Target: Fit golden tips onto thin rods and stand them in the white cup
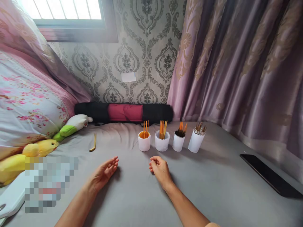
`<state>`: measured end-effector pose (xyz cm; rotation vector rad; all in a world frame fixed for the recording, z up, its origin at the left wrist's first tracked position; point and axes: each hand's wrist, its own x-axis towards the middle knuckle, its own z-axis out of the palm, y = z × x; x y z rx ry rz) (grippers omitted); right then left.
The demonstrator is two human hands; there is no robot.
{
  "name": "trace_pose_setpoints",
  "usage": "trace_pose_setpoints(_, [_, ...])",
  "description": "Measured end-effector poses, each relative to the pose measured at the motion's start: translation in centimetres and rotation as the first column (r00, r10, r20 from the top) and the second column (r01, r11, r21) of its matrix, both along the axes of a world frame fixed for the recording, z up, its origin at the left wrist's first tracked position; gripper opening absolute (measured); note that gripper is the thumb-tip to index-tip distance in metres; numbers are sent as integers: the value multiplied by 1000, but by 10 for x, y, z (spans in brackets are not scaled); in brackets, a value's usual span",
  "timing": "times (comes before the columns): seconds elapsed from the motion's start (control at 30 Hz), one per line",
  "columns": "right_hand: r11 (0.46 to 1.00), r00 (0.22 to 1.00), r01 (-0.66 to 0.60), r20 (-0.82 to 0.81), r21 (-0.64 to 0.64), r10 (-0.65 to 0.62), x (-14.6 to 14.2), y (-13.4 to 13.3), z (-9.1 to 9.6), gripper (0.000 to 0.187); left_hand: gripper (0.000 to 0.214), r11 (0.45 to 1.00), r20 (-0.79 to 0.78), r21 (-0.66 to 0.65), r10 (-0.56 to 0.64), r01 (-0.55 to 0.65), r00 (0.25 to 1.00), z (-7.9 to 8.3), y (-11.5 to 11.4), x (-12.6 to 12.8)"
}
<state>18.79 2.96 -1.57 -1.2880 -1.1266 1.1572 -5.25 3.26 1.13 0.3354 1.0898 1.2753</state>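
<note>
My left hand (105,171) rests low over the grey sheet (132,201), palm turned inward. Its fingers are loosely spread and hold nothing. To the right, my right hand (161,170) has its fingers curled in with the thumb over them, and nothing shows in it. Just beyond it, a row of white-wrapped cups stands: one with an orange inside (144,145), a wider one (161,145), a dark-mouthed one (178,145) and a slightly tilted one (196,143). Thin orange-brown sticks (163,129) poke up from each. Neither hand touches a cup.
Several thin gold-coloured sticks (93,143) lie at the left. Plush toys (40,147), a white object (14,192) and a blurred-out item (49,183) are further left. A dark phone-like slab (267,173) lies right. A black-and-red roll (125,112) lines the wall.
</note>
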Motion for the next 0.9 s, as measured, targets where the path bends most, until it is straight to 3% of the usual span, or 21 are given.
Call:
trace_pose_setpoints(0.2, [999,1000,1,-2,-37,-1,0,-1,6,21,13,998,-255,41,61,-52,965,6,30,-43])
trace_pose_setpoints(0.43, [997,999,-37,-13,-64,36,2,-1,7,22,12,988,-525,89,151,-123,837,17,60,-74])
trace_pose_setpoints(0.67, [997,998,-62,-3,-40,62,2,2,3,20,13,996,-640,69,93,-64,763,37,92,-94])
trace_pose_setpoints(0.9, [999,999,-33,41,-11,33,-1,7,-1,19,11,999,-706,29,48,-39,707,33,105,-101])
